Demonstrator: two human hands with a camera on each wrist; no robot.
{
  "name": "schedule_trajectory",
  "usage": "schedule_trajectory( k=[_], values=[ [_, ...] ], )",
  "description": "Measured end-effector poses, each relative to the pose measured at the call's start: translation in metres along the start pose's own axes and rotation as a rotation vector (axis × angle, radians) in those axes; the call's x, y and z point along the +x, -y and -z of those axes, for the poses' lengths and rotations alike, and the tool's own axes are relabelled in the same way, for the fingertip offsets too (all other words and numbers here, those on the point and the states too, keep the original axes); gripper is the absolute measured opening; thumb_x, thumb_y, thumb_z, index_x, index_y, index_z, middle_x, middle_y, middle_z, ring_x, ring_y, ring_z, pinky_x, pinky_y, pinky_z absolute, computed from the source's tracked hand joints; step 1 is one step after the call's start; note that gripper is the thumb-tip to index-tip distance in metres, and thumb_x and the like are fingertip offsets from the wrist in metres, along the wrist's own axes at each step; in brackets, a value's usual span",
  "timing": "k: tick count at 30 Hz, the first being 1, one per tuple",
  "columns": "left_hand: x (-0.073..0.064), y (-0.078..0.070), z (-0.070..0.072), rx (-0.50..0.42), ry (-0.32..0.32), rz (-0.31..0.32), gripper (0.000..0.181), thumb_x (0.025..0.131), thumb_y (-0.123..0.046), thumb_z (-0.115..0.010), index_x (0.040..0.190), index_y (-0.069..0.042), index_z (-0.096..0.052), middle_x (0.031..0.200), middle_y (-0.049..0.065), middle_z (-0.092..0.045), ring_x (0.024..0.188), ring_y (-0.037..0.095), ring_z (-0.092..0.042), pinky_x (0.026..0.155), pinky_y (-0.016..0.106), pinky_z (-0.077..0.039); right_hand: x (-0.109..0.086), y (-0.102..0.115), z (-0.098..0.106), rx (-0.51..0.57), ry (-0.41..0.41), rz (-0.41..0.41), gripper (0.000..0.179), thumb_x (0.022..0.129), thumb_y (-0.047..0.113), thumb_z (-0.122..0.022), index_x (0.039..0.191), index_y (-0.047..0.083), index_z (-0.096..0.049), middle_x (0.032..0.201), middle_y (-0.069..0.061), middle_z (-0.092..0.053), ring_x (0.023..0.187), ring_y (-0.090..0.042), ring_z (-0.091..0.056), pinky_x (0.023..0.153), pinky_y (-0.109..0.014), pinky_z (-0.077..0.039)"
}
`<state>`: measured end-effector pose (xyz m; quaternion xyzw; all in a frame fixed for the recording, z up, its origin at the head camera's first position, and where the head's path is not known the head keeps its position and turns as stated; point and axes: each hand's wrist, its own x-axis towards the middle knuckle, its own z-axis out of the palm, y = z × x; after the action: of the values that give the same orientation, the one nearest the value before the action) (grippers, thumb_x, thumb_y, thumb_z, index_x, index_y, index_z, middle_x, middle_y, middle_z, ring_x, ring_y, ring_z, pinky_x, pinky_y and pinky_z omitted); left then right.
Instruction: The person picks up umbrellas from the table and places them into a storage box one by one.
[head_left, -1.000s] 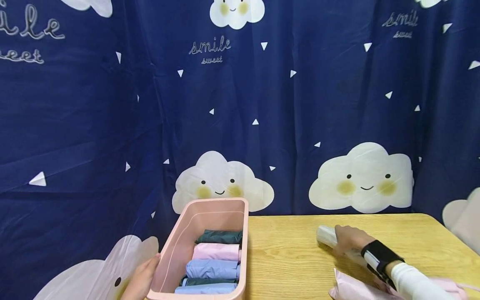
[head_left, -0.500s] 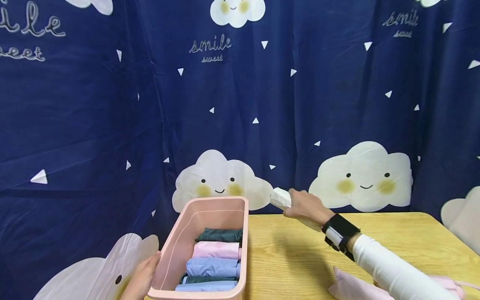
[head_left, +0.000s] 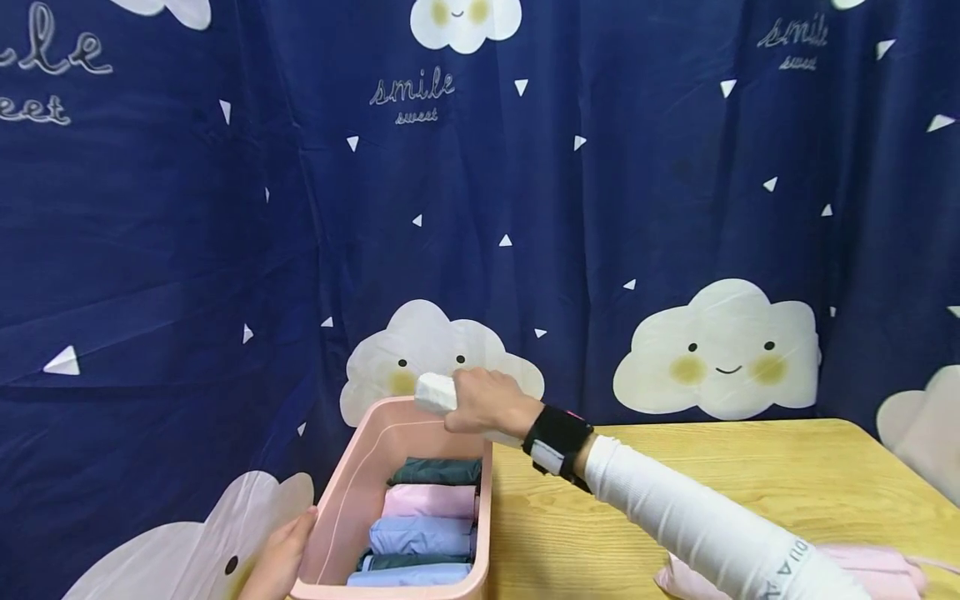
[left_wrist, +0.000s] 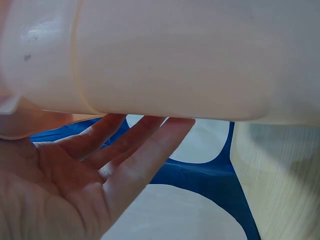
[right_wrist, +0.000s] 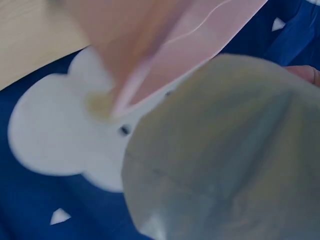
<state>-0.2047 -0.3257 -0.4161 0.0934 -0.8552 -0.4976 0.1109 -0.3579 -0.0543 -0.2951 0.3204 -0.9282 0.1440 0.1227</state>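
Observation:
My right hand [head_left: 491,404] grips a white rolled-up bundle of thin fabric [head_left: 435,392] above the far right part of a pink bin [head_left: 484,508]. The bundle's rounded, slightly shiny end [right_wrist: 225,155] fills much of the right wrist view, with only a fingertip showing beside it. My left hand [head_left: 279,554] is at the bin's left side; in the left wrist view its straight fingers [left_wrist: 145,155] touch the outer wall. Inside the bin lie rolled fabric bundles in a row: dark green [head_left: 437,472], pink [head_left: 429,502], and several blue and green ones [head_left: 420,535] nearer me.
A pink fabric bundle [head_left: 873,571] with a thin strap lies on the wooden table [head_left: 720,467] at the front right, partly behind my right sleeve. A dark blue curtain [head_left: 570,217] with cloud prints hangs behind the table and on the left.
My right hand has lifted the white bundle off the table and carried it left to above the bin. My left hand has stayed at the bin's side.

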Motion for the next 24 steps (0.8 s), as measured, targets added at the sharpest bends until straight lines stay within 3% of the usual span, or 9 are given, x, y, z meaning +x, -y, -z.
schedule_trajectory(
  k=[6,12,20,24],
  values=[
    [-0.001,0.001,0.001,-0.012,-0.001,-0.006,0.057,0.101,-0.026,-0.029,0.124,0.026,-0.035,0.115,0.039,-0.049,0.104,0.046,-0.052,0.088,0.054,-0.041,0.006,0.055,-0.022,-0.056,0.054,0.103,0.027,0.066,0.038,-0.069,0.079,0.019,-0.056,0.065,0.007,-0.051,0.056,-0.011,-0.049,0.044,-0.030,-0.039],
    [-0.001,0.000,-0.001,-0.044,-0.001,-0.016,0.058,0.101,-0.027,-0.030,0.122,0.027,-0.035,0.113,0.038,-0.052,0.102,0.044,-0.054,0.086,0.052,-0.043,0.001,0.093,-0.046,-0.163,0.155,0.102,0.029,0.064,0.042,-0.072,0.072,0.019,-0.056,0.062,0.007,-0.050,0.054,-0.011,-0.048,0.044,-0.029,-0.039],
    [0.000,-0.002,-0.001,-0.052,-0.011,-0.012,0.056,0.101,-0.026,-0.031,0.121,0.026,-0.038,0.107,0.035,-0.056,0.095,0.040,-0.058,0.081,0.049,-0.047,-0.006,0.113,-0.061,-0.304,0.286,0.099,0.023,0.056,0.034,-0.076,0.062,0.020,-0.058,0.062,0.008,-0.048,0.051,-0.013,-0.046,0.042,-0.028,-0.039],
    [0.000,-0.003,0.001,-0.060,-0.009,-0.004,0.055,0.101,-0.026,-0.031,0.122,0.024,-0.039,0.104,0.032,-0.058,0.091,0.037,-0.060,0.076,0.046,-0.050,-0.012,0.112,-0.058,-0.289,0.345,0.144,0.020,0.054,0.024,-0.073,0.051,0.019,-0.054,0.052,0.009,-0.041,0.045,-0.011,-0.040,0.039,-0.025,-0.035]
  ],
)
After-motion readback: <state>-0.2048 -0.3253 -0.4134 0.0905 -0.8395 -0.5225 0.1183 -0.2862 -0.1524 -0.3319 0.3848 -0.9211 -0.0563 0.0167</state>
